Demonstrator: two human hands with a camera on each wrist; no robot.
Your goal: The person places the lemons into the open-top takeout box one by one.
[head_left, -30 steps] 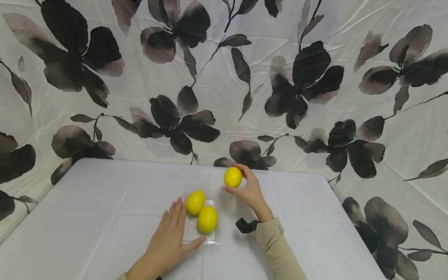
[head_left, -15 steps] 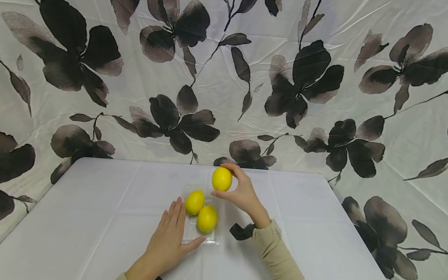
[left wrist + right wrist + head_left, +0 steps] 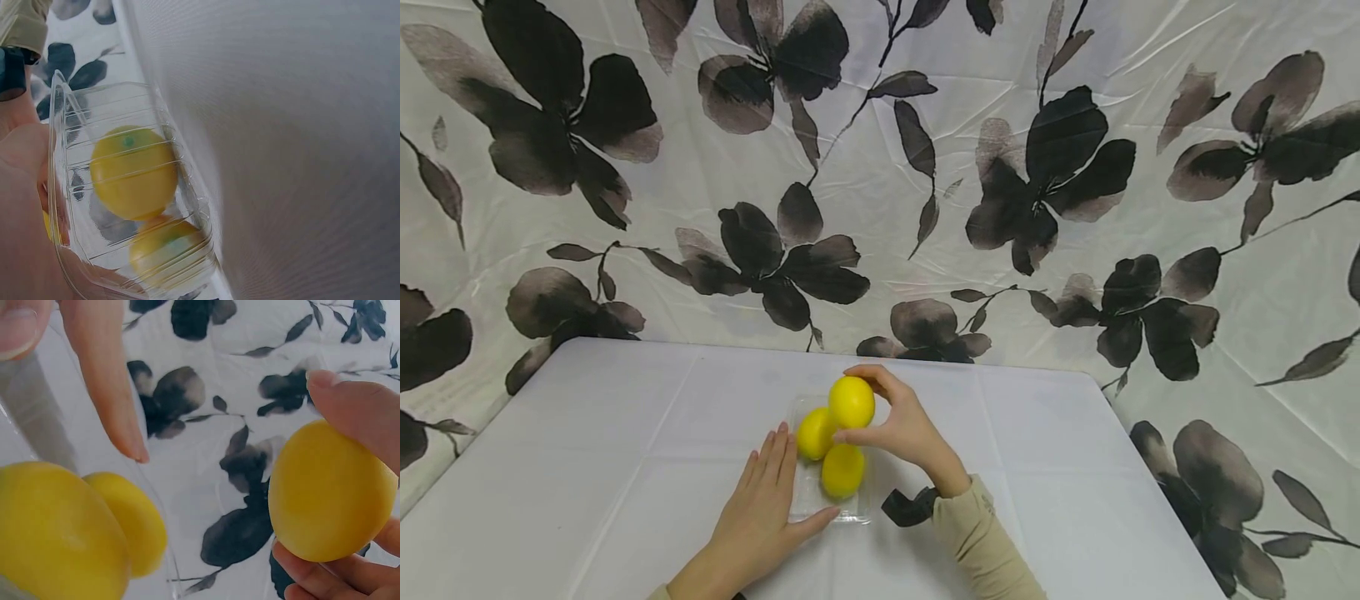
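Observation:
A clear plastic tray (image 3: 829, 510) lies on the table with two yellow lemons inside, the rear lemon (image 3: 815, 433) and the front lemon (image 3: 843, 472). My left hand (image 3: 760, 508) rests along the tray's left side, fingers straight and thumb stretched across its front edge. The ribbed clear wall (image 3: 103, 103) fills much of the left wrist view, with the lemons showing through it. Between thumb and fingertips, my right hand (image 3: 906, 421) pinches a third lemon (image 3: 852, 403) over the tray's back part. That held lemon (image 3: 331, 490) appears fully in the right wrist view.
A white cloth covers the table (image 3: 625, 450), whose back edge meets a hanging floral sheet (image 3: 880, 183). A black strap piece (image 3: 910, 507) sticks out from the right wrist beside the beige sleeve (image 3: 985, 533).
My right hand has carried its lemon leftward and slightly nearer, from behind the tray's right corner to over the tray. The left hand and the two lemons inside have stayed put.

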